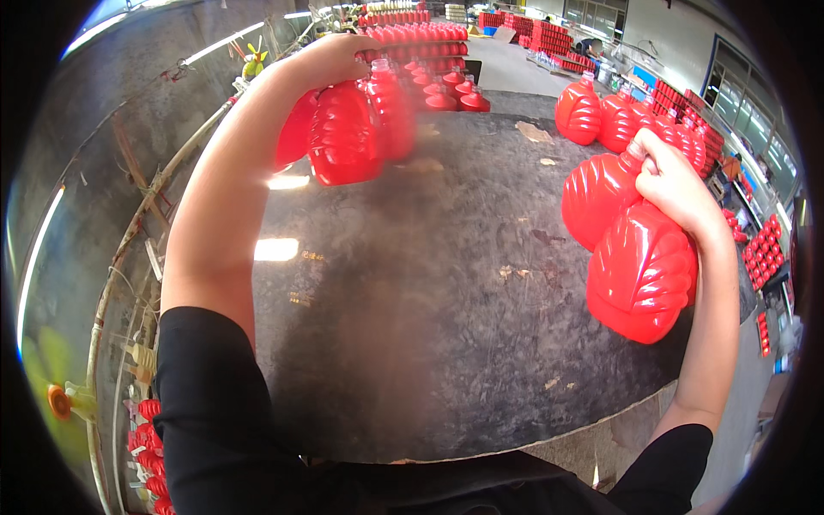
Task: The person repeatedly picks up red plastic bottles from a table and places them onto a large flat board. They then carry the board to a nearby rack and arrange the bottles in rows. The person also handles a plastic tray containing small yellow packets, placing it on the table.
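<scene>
While the left hand (330, 56) grips three red plastic bottles (348, 133) by their necks, the right hand (674, 180) clasps two ribbed red bottles (631, 240) beneath it, over the dark worktop (429, 283).

Large workshop hall. Dark, scuffed, marbled table (429, 283) in the foreground, reflecting patches of light on its left part; scraps of debris scattered across it. Grey concrete wall (112, 146) at left, with pipes and wires running along it. Pale floor (506, 64) stretching to the far end. Stacks of red goods (549, 34) lined up there (rows also at right). Windows (738, 94) along the right wall, letting in daylight. Strip light (223, 43) overhead at upper left.
</scene>
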`<state>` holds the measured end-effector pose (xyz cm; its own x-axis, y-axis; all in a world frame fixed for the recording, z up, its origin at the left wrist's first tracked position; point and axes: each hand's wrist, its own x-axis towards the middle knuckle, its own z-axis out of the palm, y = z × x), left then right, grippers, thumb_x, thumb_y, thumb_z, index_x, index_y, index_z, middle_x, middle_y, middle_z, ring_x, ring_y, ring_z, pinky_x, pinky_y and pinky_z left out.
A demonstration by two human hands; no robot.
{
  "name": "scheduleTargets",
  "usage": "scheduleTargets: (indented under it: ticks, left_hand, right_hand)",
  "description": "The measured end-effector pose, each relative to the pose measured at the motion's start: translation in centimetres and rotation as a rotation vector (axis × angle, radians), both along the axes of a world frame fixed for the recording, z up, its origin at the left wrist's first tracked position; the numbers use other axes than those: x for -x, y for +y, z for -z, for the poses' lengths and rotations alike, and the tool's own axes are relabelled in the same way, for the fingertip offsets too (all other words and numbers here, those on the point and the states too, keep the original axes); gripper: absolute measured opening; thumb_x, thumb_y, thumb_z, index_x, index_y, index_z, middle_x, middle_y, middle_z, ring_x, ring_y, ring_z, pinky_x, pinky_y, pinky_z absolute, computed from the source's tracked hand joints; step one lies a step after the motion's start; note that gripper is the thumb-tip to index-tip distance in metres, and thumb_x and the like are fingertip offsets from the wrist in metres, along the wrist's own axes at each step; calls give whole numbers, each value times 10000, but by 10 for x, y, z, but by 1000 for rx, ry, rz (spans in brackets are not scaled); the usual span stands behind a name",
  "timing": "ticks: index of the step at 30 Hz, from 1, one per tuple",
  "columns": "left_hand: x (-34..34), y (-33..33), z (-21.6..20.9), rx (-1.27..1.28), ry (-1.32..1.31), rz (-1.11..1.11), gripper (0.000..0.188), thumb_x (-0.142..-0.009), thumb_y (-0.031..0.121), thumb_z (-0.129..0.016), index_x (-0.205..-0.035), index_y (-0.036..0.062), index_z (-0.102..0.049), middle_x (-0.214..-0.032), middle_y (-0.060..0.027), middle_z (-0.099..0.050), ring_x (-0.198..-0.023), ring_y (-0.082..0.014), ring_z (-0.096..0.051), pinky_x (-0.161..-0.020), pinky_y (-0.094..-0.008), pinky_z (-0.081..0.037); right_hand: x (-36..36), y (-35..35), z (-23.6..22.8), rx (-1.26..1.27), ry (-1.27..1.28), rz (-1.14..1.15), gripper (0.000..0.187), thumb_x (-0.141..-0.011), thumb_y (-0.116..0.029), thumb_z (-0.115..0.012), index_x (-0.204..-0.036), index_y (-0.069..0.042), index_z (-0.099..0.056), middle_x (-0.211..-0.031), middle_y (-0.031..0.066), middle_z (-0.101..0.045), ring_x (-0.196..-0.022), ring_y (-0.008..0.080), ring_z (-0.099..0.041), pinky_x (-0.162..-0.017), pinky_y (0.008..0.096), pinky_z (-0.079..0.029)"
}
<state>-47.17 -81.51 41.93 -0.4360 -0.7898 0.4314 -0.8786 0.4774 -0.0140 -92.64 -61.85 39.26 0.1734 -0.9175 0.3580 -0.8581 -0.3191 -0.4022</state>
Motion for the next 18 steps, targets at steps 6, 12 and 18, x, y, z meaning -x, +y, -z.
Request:
scheduleTargets:
  ticks: [6,12,18]
  left_hand:
    - [22,-14,14,-135,101,-3,462,-876,123,-606,-1338,116,-592,-829,-123,-691,-726,-181,-662,-651,-335,-557]
    - [31,17,5,-108,-12,-85,364,-875,136,-626,-1237,109,-656,-936,-125,-718,-809,-193,-671,-713,-360,-550]
    - [40,-2,-4,-352,-104,-246,270,-857,156,-626,-1105,105,-720,-833,-128,-711,-721,-227,-664,-675,-390,-554]
  right_hand:
    - [14,-6,6,-37,10,-58,206,-793,-56,-522,-996,-79,-500,-767,-46,-393,-684,42,-368,-611,243,-330]
    - [12,4,-11,-23,66,-53,274,-794,-104,-573,-1062,-47,-568,-834,43,-543,-783,123,-511,-692,295,-424]
    - [13,-4,2,57,44,-125,269,-829,-145,-572,-1087,-74,-552,-802,-15,-469,-738,81,-443,-653,263,-374]
